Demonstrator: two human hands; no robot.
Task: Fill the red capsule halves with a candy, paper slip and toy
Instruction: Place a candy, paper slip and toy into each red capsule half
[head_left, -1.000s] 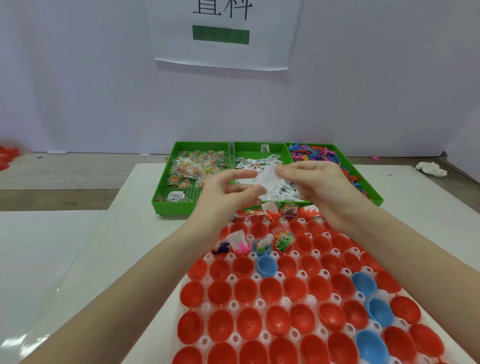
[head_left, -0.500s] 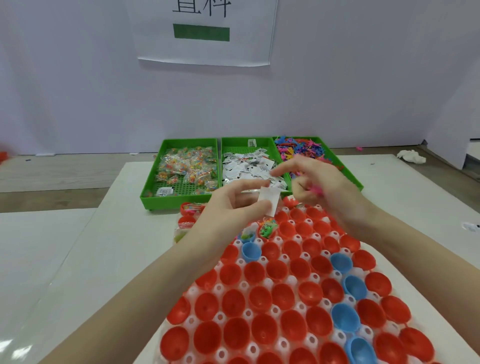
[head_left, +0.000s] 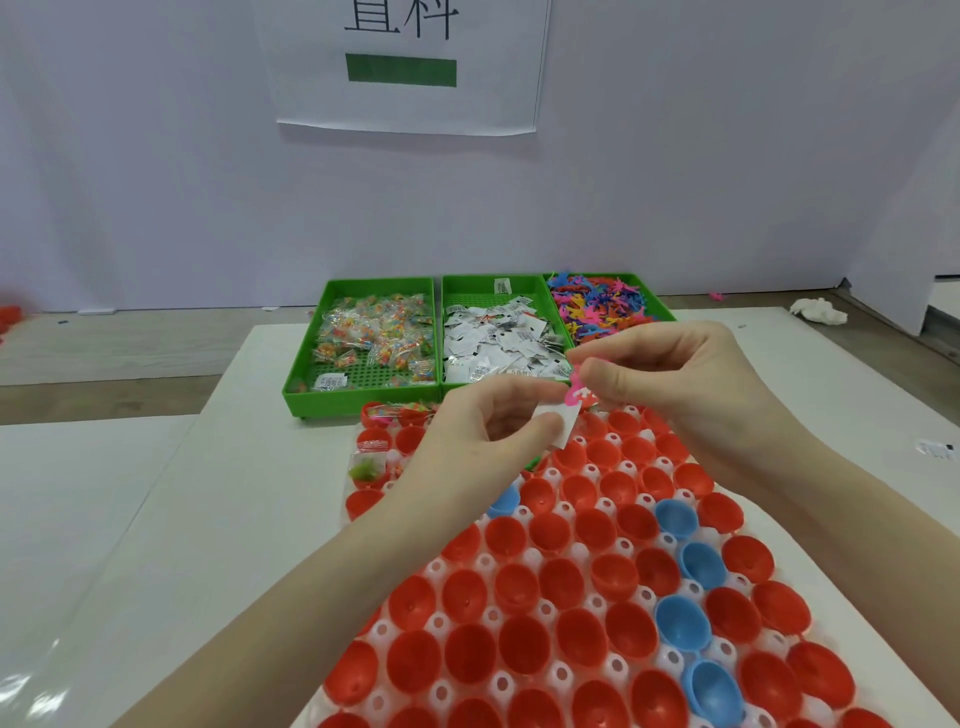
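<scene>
Your left hand pinches a paper slip, your right hand a pink toy; most red capsule halves look unfilled.

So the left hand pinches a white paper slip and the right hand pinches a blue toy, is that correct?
Not quite: in the head view the toy pinched by the right hand is pink, not blue. The left hand does pinch a white paper slip.
</scene>
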